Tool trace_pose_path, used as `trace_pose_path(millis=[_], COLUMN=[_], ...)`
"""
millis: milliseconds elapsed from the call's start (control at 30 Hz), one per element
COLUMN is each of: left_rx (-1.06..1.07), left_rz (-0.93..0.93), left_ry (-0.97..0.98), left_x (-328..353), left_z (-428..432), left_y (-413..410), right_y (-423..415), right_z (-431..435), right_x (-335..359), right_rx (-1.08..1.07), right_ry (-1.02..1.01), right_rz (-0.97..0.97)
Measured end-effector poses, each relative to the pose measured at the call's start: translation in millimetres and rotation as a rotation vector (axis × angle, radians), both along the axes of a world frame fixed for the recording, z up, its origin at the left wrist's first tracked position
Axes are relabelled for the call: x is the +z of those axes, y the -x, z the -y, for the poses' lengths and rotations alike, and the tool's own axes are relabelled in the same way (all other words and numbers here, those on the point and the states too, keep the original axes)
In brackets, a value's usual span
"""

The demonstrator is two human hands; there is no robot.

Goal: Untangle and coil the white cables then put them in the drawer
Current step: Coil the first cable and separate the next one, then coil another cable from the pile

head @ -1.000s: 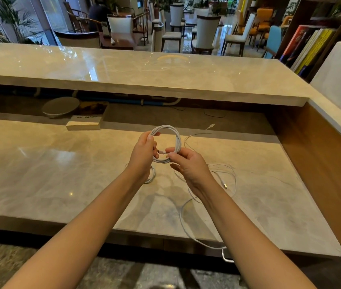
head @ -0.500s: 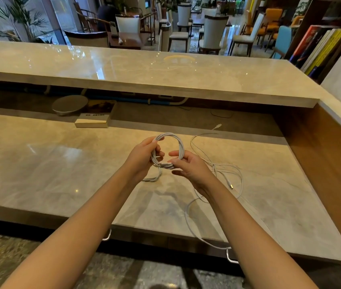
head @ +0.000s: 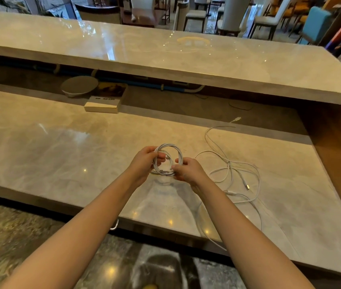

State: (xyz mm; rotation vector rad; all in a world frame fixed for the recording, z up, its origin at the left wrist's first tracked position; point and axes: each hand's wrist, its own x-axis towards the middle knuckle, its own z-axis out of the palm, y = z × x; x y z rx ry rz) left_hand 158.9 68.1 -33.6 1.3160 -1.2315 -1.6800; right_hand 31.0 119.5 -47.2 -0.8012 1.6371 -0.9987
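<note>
White coil [head: 179, 153] gripped by left hand [head: 144, 162] and right hand [head: 188, 170]; loose cables [head: 227, 164] beside, apparently tangled.

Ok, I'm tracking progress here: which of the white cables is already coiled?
The cable ring gripped between the left hand and right hand: it is wound into neat loops, while the loose cable sprawls on the counter to its right.

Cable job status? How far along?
Done: one white cable is wound into a coil. In hand: the left hand and right hand both grip that coil above the counter, apparently securing it. Left: the loose cables lie tangled on the counter, one strand hanging over the front edge; nothing is in a drawer, and only a metal handle shows below the edge.
</note>
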Motion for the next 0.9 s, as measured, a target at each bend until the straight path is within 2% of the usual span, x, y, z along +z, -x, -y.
trace_pose_path(millis=[167,467,633,900], left_rx=[0.094,0.154,0.112,0.082], left_rz=[0.169,0.489,0.552,0.649], left_ry=[0.009,0.097,0.13,0.19], left_x=[-27.7,-65.9,-70.8,-67.8], left_z=[15.0,51.0,56.2,58.2], left_y=[-6.4,-16.3,-17.7,-22.1], right_y=[-7.5,-10.7,-11.7,-12.9], right_z=[20.4,57.0,62.1,58.0], right_x=[-26.4,-55.5,-67.1,-71.4], right_rx=[-0.027,-0.028,-0.044,-0.05], right_ry=[0.04,0.021,0.03,0.074], right_rz=[-0.341,-0.553,-0.555,-0.441])
